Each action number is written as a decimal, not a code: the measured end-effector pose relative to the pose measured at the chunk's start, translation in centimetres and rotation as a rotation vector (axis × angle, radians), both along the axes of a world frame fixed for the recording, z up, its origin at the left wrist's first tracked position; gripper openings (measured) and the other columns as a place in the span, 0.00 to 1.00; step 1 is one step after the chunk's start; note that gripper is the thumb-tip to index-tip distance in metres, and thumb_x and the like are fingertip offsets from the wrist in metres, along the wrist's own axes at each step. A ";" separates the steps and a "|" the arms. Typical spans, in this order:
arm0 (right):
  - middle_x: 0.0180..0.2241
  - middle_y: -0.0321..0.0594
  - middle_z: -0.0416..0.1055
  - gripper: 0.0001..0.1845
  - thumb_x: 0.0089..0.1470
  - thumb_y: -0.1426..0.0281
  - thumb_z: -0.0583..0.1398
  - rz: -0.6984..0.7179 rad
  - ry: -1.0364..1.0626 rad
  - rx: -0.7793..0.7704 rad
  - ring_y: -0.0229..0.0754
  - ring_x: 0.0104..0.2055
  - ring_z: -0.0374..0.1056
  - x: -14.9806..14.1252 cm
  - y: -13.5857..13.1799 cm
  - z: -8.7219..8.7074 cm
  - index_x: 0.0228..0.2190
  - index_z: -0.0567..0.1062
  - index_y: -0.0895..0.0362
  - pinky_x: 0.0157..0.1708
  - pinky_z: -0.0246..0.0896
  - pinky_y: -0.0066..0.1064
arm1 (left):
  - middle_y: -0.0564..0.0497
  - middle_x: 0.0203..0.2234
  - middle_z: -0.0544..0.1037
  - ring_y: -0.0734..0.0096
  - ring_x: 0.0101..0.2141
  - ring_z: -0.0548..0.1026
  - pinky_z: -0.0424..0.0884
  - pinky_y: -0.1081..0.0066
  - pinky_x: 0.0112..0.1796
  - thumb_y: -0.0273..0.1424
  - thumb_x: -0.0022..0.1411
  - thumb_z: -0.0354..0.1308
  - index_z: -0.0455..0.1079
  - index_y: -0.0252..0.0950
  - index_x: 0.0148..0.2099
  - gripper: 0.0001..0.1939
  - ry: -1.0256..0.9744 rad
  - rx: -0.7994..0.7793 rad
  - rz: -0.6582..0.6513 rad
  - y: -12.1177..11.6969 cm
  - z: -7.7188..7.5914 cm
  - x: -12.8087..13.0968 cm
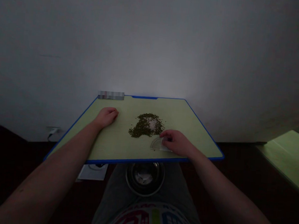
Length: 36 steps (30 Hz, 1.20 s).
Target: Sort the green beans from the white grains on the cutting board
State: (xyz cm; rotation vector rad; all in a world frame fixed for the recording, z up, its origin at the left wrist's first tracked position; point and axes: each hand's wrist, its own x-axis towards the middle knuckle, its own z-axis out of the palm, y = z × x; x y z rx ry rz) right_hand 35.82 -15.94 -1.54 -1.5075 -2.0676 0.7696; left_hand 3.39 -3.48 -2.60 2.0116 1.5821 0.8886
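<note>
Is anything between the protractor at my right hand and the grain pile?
Nothing visible: the clear protractor at your right hand sits by the near right edge of the grain pile. Your left hand is off to the left.

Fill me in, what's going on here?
The person's right hand holds a clear protractor on the yellow tabletop, at the near right edge of a pile of small greenish grains with a pale patch. The left hand rests loosely curled on the tabletop, left of the pile. A metal bowl sits at the person's lap.

Clear protractor (156, 145) lies at near right edge of heaped greenish-brown beans (141, 128), pale grains (152, 125) clustered among them.
</note>
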 end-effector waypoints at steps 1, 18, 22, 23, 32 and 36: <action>0.25 0.36 0.72 0.13 0.43 0.73 0.57 0.009 0.009 -0.014 0.35 0.25 0.65 -0.1 -0.3 0.0 0.35 0.74 0.57 0.24 0.57 0.25 | 0.56 0.11 0.59 0.74 0.17 0.59 0.54 0.73 0.20 0.38 0.51 0.47 0.60 0.36 0.18 0.14 -0.006 -0.009 -0.001 0.0 0.0 0.0; 0.28 0.38 0.73 0.13 0.44 0.72 0.57 0.068 0.093 -0.145 0.37 0.28 0.67 -0.2 -2.6 0.5 0.35 0.73 0.58 0.26 0.59 0.26 | 0.56 0.11 0.59 0.74 0.18 0.59 0.54 0.73 0.21 0.38 0.50 0.46 0.60 0.35 0.19 0.14 0.006 -0.012 -0.005 0.2 -0.1 0.0; 0.28 0.37 0.73 0.13 0.44 0.71 0.57 -0.001 0.103 -0.114 0.37 0.27 0.67 1.0 -1.8 0.4 0.36 0.73 0.57 0.25 0.58 0.26 | 0.56 0.11 0.59 0.74 0.18 0.59 0.54 0.73 0.21 0.38 0.51 0.46 0.60 0.35 0.19 0.15 0.005 -0.001 -0.017 0.4 -0.4 -0.3; 0.27 0.37 0.73 0.13 0.44 0.71 0.57 -0.035 0.109 -0.094 0.37 0.27 0.67 1.5 -1.4 0.3 0.35 0.73 0.58 0.25 0.58 0.26 | 0.56 0.11 0.59 0.74 0.18 0.59 0.54 0.73 0.21 0.38 0.51 0.46 0.60 0.35 0.19 0.15 0.006 0.005 -0.018 0.4 -0.5 -0.4; 0.23 0.36 0.70 0.12 0.44 0.71 0.56 -0.281 -0.009 0.142 0.35 0.23 0.63 5.2 2.6 -1.0 0.34 0.71 0.58 0.24 0.55 0.26 | 0.56 0.11 0.59 0.74 0.17 0.59 0.54 0.73 0.21 0.38 0.51 0.47 0.60 0.35 0.18 0.15 0.009 0.002 0.000 0.0 -0.4 -0.4; 0.22 0.36 0.70 0.12 0.43 0.71 0.57 -0.306 -0.014 0.135 0.34 0.22 0.63 5.1 3.9 -1.4 0.34 0.71 0.58 0.23 0.53 0.25 | 0.56 0.11 0.58 0.75 0.17 0.58 0.53 0.73 0.20 0.38 0.50 0.47 0.60 0.36 0.18 0.14 -0.007 -0.011 0.001 0.0 -0.5 -0.4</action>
